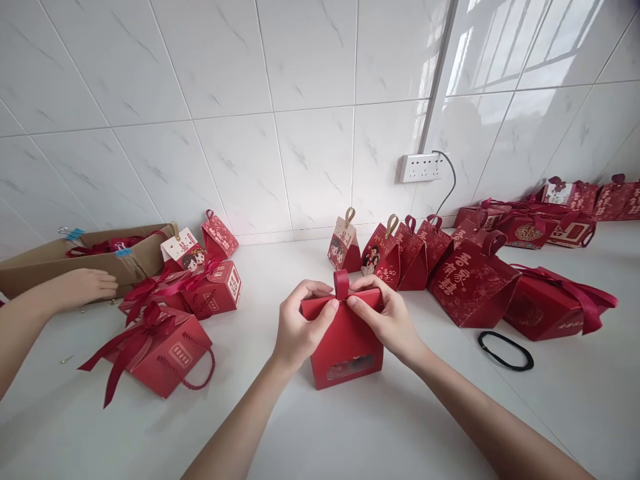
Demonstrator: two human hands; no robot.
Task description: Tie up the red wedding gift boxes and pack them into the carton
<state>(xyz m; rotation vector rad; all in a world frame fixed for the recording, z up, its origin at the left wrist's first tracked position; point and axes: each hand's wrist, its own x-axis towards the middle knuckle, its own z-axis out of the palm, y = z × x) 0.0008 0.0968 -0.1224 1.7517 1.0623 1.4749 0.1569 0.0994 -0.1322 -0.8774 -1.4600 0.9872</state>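
A red gift box with a clear window low on its near side stands upright on the white table in front of me. A ribbon loop rises from its top edge. My left hand pinches the top at the left of the loop, thumb in front and fingers behind. On the other side my right hand grips the same edge in the same way. Both thumbs press close to the foot of the loop. What lies inside the window is too blurred to name.
Several red gift boxes line the right and back. More boxes with ribbons stand at left. Another person's hand rests near a brown open carton. A black band lies at right. A socket strip is on the wall.
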